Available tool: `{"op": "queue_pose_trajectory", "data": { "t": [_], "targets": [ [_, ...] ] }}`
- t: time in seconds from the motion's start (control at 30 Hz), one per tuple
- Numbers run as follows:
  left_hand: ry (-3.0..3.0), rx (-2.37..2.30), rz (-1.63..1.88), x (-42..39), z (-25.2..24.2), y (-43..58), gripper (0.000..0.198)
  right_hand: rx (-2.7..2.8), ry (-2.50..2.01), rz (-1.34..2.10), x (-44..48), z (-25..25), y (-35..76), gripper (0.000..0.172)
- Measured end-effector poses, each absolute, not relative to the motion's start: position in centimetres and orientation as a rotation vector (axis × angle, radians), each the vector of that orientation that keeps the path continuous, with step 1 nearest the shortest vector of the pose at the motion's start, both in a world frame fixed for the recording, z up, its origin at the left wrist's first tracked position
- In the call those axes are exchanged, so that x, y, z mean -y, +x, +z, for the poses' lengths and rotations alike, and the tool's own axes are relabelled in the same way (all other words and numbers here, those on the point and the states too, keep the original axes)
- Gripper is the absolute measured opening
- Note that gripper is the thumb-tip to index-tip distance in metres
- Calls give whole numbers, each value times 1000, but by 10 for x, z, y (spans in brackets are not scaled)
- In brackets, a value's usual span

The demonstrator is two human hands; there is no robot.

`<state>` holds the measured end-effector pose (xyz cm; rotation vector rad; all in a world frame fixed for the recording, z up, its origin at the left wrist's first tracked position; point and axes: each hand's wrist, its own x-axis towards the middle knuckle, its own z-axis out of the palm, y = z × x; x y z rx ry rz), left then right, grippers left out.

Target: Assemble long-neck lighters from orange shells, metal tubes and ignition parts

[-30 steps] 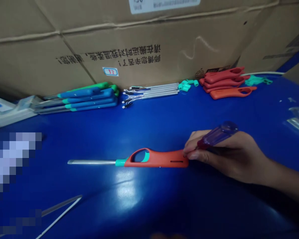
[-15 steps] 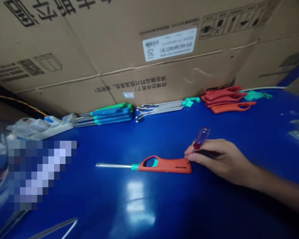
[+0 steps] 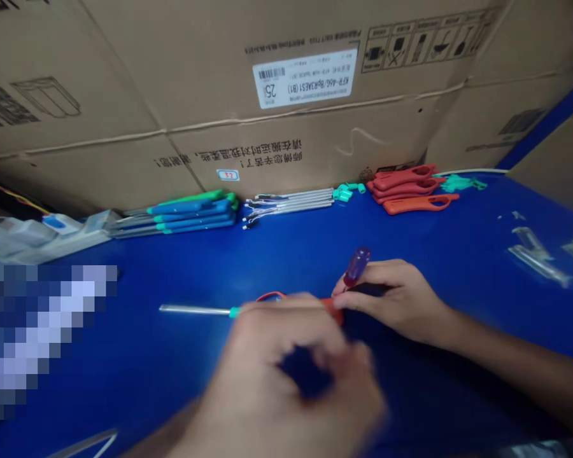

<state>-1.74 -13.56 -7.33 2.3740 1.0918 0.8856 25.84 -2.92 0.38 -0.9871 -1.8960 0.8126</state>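
An orange long-nosed lighter (image 3: 270, 296) with a teal collar and a metal tube (image 3: 195, 310) lies flat on the blue table (image 3: 286, 254). My right hand (image 3: 396, 302) is closed round a screwdriver with a purple-red handle (image 3: 356, 266); its tip is at the lighter's right end. My left hand (image 3: 291, 375) is a motion-smeared shape in the foreground, over the lighter's orange body and hiding most of it. Its fingers look curved, but I cannot make out whether they grip anything.
Large cardboard boxes (image 3: 286, 95) wall off the back of the table. Along their foot lie a stack of blue and green lighters (image 3: 191, 213), metal tubes with wires (image 3: 291, 202), orange handle shells (image 3: 410, 187) and teal parts (image 3: 461, 184). Clear plastic pieces (image 3: 537, 254) lie at right, plastic bags (image 3: 38, 232) at left.
My left hand has come into view from below and moved over the lighter. The right hand stays at the lighter's end with the screwdriver, its handle now more upright. The view shifted slightly.
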Motion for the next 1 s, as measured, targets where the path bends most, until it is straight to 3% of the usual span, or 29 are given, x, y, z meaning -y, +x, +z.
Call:
{"op": "queue_pose_trajectory", "data": {
  "t": [0.13,0.2,0.43,0.57,0.73,0.9,1.0],
  "targets": [
    [2492,-1093,661,30,7,22,16,1895,-968,778,29,4,256,16],
    [2595,-1034,555,12,17,24,37,1874,-952,769,29,2,255,19],
    [2659,-897,681,24,-14,17,16,1834,-918,755,32,-6,252,34],
    [2714,-835,742,22,-16,18,27,1889,-983,847,29,-1,258,28],
    [2770,-856,722,21,-14,16,21,2016,-911,913,26,6,268,6],
    [2827,-913,620,22,-10,13,24,2079,-881,1002,24,13,272,14],
    [2859,-909,635,23,-11,11,25,2061,-915,948,25,12,272,9]
  ]
}}
